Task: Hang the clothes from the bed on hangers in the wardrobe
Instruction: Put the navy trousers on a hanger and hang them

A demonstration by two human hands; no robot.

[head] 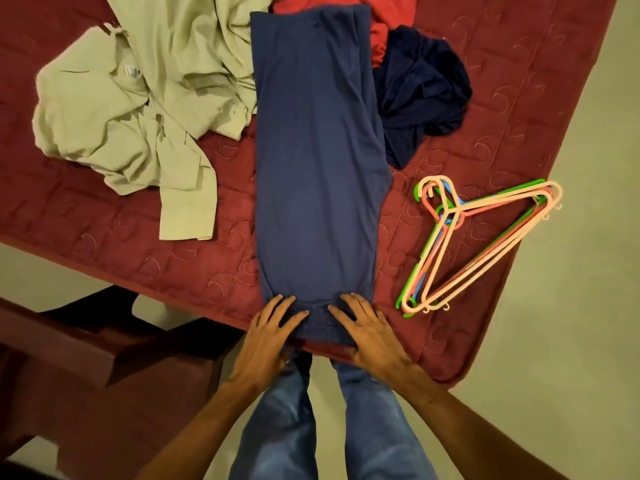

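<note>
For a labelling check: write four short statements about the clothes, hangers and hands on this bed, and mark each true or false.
1. The left hand and right hand press flat on the near end of the blue trousers. True.
2. The hangers lie left of the trousers. False: they lie stacked to the right, on the bed.
3. The beige shirt hangs on a hanger. False: it lies crumpled on the bed.
4. A dark navy garment lies bunched right of the trousers. True.
</note>
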